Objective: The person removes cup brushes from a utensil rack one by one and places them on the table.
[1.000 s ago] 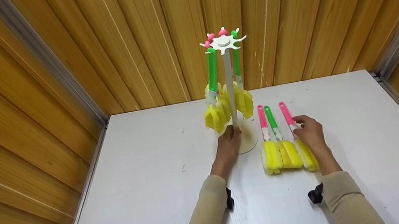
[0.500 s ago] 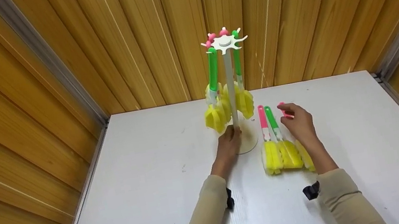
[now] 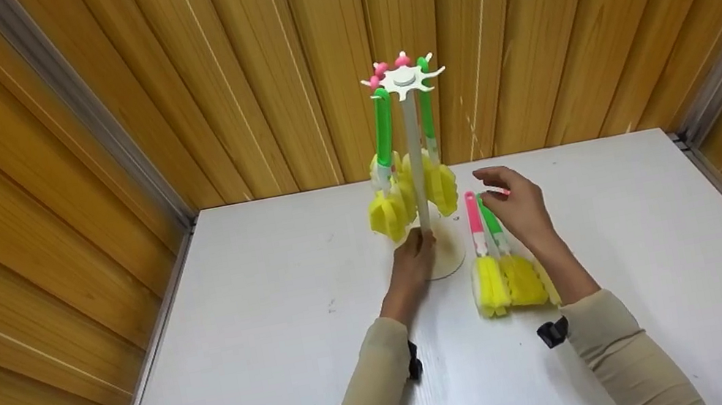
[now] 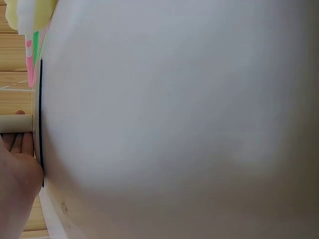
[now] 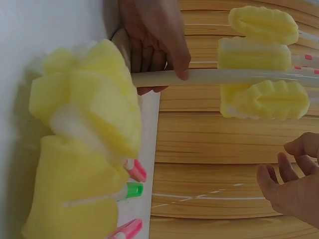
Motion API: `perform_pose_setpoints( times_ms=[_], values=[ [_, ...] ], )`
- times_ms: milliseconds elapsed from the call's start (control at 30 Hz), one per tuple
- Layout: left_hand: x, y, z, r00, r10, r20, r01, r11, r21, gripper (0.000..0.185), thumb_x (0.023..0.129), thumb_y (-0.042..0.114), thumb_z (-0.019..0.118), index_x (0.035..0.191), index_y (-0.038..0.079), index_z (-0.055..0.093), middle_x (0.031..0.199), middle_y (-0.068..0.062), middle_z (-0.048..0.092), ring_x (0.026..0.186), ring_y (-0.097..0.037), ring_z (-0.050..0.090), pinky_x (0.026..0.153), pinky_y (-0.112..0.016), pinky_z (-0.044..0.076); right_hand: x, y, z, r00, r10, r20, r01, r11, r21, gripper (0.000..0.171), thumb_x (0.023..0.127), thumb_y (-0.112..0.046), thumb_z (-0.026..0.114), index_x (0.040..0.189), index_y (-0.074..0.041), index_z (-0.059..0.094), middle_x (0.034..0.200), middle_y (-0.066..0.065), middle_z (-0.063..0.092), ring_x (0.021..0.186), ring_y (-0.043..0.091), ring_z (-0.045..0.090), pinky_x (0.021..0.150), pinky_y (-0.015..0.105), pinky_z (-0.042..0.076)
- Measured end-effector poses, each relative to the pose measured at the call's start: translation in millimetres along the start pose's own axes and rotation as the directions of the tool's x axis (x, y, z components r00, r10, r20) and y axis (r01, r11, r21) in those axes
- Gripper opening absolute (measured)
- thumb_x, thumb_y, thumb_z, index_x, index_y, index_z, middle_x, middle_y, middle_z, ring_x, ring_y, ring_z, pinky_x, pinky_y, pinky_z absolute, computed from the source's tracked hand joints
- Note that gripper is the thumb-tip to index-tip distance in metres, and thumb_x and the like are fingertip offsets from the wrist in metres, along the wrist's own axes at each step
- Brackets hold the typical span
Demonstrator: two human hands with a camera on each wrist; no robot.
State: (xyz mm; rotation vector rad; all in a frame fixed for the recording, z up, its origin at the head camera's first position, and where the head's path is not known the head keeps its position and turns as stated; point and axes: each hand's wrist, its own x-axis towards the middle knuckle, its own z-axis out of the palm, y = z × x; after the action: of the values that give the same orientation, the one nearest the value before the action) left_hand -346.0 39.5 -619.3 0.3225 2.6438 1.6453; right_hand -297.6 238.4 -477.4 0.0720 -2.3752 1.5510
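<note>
Near the green-handled brush (image 3: 503,244), the right hand (image 3: 517,204) has shifted left, empty grip parted; the left hand (image 3: 412,260) clasps the pole (image 3: 417,163).

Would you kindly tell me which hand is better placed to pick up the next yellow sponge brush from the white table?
Probably the right hand: it holds nothing and hovers near the green-handled yellow sponge brush, whereas the left hand grips the upright white pole.
</note>
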Motion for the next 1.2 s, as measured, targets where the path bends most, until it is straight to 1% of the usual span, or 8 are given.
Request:
perform_pose_setpoints(
  times_ms=[233, 400, 500, 600, 700, 833, 967, 1200],
  values=[
    [-0.9, 1.5, -1.5, 1.0, 0.001, 0.003, -0.001, 1.0, -0.002, 0.039, 0.108, 0.051, 0.038, 0.112, 0.019, 0.06, 0.089, 0.005, 0.058, 0.084, -0.012, 0.054, 0.074, -0.031, 0.044, 7.6, -23.7, 6.0, 0.999, -0.039, 0.004, 0.038, 0.999, 0.03, 0.034, 0.099, -0.004, 0.062, 0.133, -0.004, 0.062, 0.133, 0.014, 0.063, 0.124, 0.029, 0.06, 0.102, 0.043, 0.051],
    [-0.4, 1.4, -1.9, 1.0, 0.006, 0.005, -0.006, 1.0, -0.003, 0.033, 0.108, 0.049, 0.039, 0.108, 0.023, 0.059, 0.091, 0.004, 0.06, 0.087, -0.013, 0.055, 0.077, -0.032, 0.045, 13.5, -38.4, 14.3, 0.998, -0.062, 0.018, 0.06, 0.995, 0.075, 0.035, 0.098, -0.005, 0.065, 0.133, -0.001, 0.062, 0.132, 0.015, 0.064, 0.124, 0.03, 0.061, 0.102, 0.043, 0.051],
    [-0.2, 1.3, -1.7, 1.0, 0.009, 0.01, -0.009, 1.0, -0.001, 0.037, 0.108, 0.049, 0.039, 0.111, 0.019, 0.061, 0.092, 0.004, 0.061, 0.089, -0.012, 0.055, 0.079, -0.031, 0.045, 17.3, -44.2, 21.1, 0.996, -0.091, 0.003, 0.09, 0.99, 0.112, 0.035, 0.097, -0.004, 0.066, 0.132, 0.0, 0.062, 0.129, 0.017, 0.065, 0.123, 0.032, 0.062, 0.101, 0.043, 0.051],
    [-1.7, 1.2, -2.1, 1.0, 0.017, 0.013, -0.016, 1.0, -0.019, 0.04, 0.108, 0.048, 0.041, 0.115, 0.014, 0.062, 0.09, 0.003, 0.058, 0.085, -0.012, 0.054, 0.075, -0.031, 0.044, 18.4, -54.0, 28.4, 0.991, -0.129, -0.032, 0.132, 0.982, 0.136, 0.034, 0.096, 0.004, 0.064, 0.13, 0.006, 0.061, 0.127, 0.024, 0.064, 0.121, 0.037, 0.062, 0.101, 0.046, 0.051],
    [-2.6, 1.3, -2.2, 1.0, 0.025, 0.013, -0.025, 0.999, -0.033, 0.041, 0.108, 0.047, 0.042, 0.116, 0.012, 0.062, 0.087, 0.005, 0.056, 0.083, -0.011, 0.053, 0.073, -0.03, 0.043, 20.7, -57.3, 33.5, 0.986, -0.156, -0.063, 0.164, 0.976, 0.146, 0.034, 0.095, 0.007, 0.063, 0.129, 0.006, 0.062, 0.126, 0.024, 0.065, 0.119, 0.036, 0.062, 0.101, 0.045, 0.051],
    [-2.1, 2.3, -2.2, 1.0, 0.019, 0.011, -0.019, 0.999, -0.03, 0.039, 0.108, 0.048, 0.042, 0.116, 0.014, 0.061, 0.086, 0.007, 0.055, 0.083, -0.01, 0.052, 0.072, -0.03, 0.042, 26.4, -56.2, 35.4, 0.984, -0.165, -0.067, 0.174, 0.972, 0.158, 0.035, 0.096, 0.002, 0.065, 0.131, 0.0, 0.063, 0.126, 0.017, 0.067, 0.119, 0.03, 0.063, 0.101, 0.042, 0.051],
    [-1.3, 1.8, -2.0, 1.0, 0.012, 0.01, -0.012, 1.0, -0.023, 0.038, 0.108, 0.047, 0.042, 0.113, 0.016, 0.061, 0.086, 0.006, 0.054, 0.081, -0.011, 0.052, 0.071, -0.03, 0.042, 30.7, -61.0, 35.5, 0.984, -0.168, -0.052, 0.175, 0.968, 0.179, 0.038, 0.098, -0.001, 0.064, 0.135, 0.0, 0.059, 0.129, 0.018, 0.065, 0.121, 0.03, 0.062, 0.102, 0.043, 0.05],
    [-1.2, 0.9, -1.1, 1.0, 0.01, 0.009, -0.01, 1.0, -0.019, 0.037, 0.108, 0.048, 0.041, 0.114, 0.017, 0.061, 0.089, 0.006, 0.057, 0.085, -0.012, 0.054, 0.074, -0.031, 0.043, 36.3, -68.5, 34.3, 0.989, -0.15, -0.006, 0.148, 0.97, 0.194, 0.042, 0.1, -0.005, 0.062, 0.141, -0.001, 0.054, 0.136, 0.016, 0.061, 0.126, 0.028, 0.059, 0.103, 0.04, 0.05]
  ],
)
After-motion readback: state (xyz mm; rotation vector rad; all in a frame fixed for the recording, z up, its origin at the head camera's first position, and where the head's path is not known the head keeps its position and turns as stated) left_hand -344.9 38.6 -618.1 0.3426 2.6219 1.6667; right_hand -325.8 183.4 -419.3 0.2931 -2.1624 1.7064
